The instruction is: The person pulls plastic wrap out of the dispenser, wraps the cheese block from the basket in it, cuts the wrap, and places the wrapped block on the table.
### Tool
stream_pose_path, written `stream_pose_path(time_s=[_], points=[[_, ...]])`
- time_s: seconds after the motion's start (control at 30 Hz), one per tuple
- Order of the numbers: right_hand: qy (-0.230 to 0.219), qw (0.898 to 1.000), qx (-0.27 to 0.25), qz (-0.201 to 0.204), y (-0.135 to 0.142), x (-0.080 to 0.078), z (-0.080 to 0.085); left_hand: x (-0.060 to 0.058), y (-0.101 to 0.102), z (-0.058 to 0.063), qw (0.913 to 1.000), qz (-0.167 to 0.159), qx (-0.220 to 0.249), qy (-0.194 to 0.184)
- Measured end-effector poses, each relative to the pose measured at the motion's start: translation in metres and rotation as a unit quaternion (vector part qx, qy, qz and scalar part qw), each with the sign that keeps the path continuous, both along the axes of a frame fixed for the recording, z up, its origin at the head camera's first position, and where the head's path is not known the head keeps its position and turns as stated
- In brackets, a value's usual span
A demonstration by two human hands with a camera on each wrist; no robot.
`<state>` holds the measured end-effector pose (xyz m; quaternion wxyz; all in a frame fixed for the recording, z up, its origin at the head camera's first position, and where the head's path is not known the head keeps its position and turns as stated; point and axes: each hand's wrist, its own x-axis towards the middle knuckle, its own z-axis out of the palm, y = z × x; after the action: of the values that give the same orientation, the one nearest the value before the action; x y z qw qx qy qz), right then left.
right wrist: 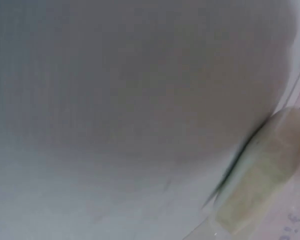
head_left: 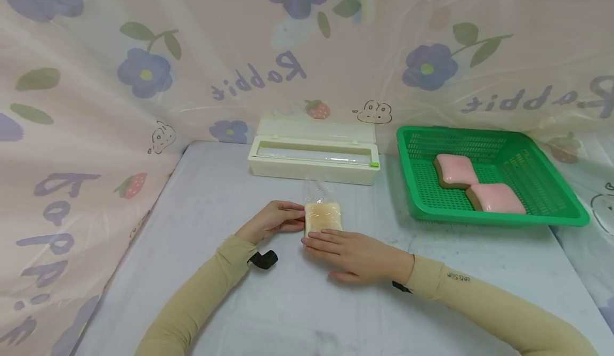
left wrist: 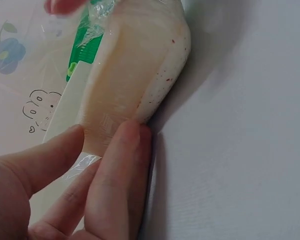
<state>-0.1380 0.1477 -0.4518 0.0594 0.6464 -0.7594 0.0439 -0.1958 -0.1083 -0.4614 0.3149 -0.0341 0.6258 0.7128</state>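
Note:
A square slice of bread (head_left: 323, 216), covered in clear plastic wrap (head_left: 318, 189), lies on the table, with loose film sticking out at its far edge. My left hand (head_left: 274, 220) is at the bread's left side. In the left wrist view its thumb and fingers (left wrist: 122, 155) pinch the near end of the wrapped bread (left wrist: 125, 65). Across the bread's near edge, my right hand (head_left: 357, 257) lays its extended fingers, palm down. The right wrist view shows the wrapped bread (right wrist: 260, 180) at lower right, blurred, with most of that hand out of frame.
Behind the bread stands a white cling film dispenser (head_left: 314, 172) with its lid up and a roll inside. A green basket (head_left: 408, 185) at the right holds two pink-topped bread-shaped pieces (head_left: 496, 198). A patterned cloth (head_left: 192, 79) hangs behind the white table (head_left: 288, 313).

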Motion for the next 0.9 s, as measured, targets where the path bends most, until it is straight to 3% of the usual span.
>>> stream_pose_path(time_s=[0.27, 0.43, 0.9], points=[[-0.027, 0.999, -0.01, -0.024, 0.002, -0.015, -0.009, 0.0, 0.0, -0.002, 0.9998, -0.006, 0.015, -0.006], [-0.067, 0.997, -0.011, -0.046, 0.001, -0.018, -0.011, 0.0, 0.0, -0.001, 0.9997, -0.002, 0.022, -0.012], [-0.115, 0.991, 0.002, -0.074, -0.004, -0.027, -0.013, -0.002, 0.001, 0.0, 1.0, -0.003, 0.006, 0.005]])
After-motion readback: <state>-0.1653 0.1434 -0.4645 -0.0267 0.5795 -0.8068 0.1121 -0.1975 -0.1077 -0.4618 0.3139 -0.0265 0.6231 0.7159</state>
